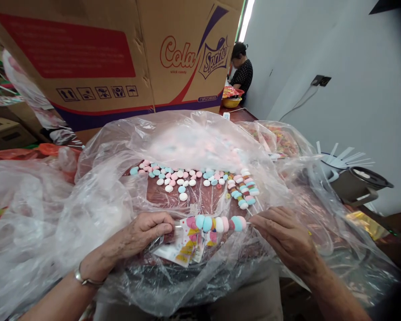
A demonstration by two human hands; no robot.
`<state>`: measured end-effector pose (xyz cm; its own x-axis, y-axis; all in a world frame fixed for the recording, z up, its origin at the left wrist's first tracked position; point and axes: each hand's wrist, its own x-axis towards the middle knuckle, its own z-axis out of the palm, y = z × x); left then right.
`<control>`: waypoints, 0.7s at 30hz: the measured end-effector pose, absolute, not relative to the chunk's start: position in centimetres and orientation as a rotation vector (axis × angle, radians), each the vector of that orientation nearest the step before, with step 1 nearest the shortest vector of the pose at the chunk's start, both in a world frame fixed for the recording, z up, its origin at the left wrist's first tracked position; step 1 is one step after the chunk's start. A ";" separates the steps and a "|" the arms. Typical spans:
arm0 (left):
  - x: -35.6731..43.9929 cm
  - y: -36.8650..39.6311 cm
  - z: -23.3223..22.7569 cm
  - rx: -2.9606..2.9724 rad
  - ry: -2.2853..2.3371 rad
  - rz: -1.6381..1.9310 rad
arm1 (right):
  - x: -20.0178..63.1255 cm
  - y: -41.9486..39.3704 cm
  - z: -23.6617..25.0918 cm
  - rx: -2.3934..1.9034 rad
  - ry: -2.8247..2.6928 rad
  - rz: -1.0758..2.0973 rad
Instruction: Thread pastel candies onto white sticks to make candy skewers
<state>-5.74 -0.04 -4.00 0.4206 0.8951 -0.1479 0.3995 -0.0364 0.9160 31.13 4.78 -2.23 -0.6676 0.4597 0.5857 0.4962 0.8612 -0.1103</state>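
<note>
Left hand [147, 234] fingers pinched shut on wrapper [183, 247]; right hand [284, 236] fingers closed on candy skewer [217, 223] end, skewer level between hands over plastic sheet [103, 200], loose candies [177, 178] behind.

We see loose candies [178, 178] on plastic sheeting [96, 196], a skewer [217, 223] before them, a cardboard box [120, 58] behind.

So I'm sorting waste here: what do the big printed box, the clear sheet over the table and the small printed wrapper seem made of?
Big printed brown box: corrugated cardboard, matte, with creased flaps.
Clear crinkled sheet: thin plastic film, glossy and see-through.
Small printed wrapper, pinched by the left hand: probably clear plastic film with colour print.
The right hand holds the pastel candy skewer; its stick material is unclear.
</note>
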 end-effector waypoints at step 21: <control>-4.8 0.3 -3.2 1.798 1.122 0.425 | 30.1 4.7 -1.7 -0.600 -2.430 -0.050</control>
<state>-4.81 0.29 -3.17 0.5200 0.8357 -0.1767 0.5092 -0.1372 0.8496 30.14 4.69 -1.75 -0.6999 0.4073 0.5868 0.4311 0.8959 -0.1077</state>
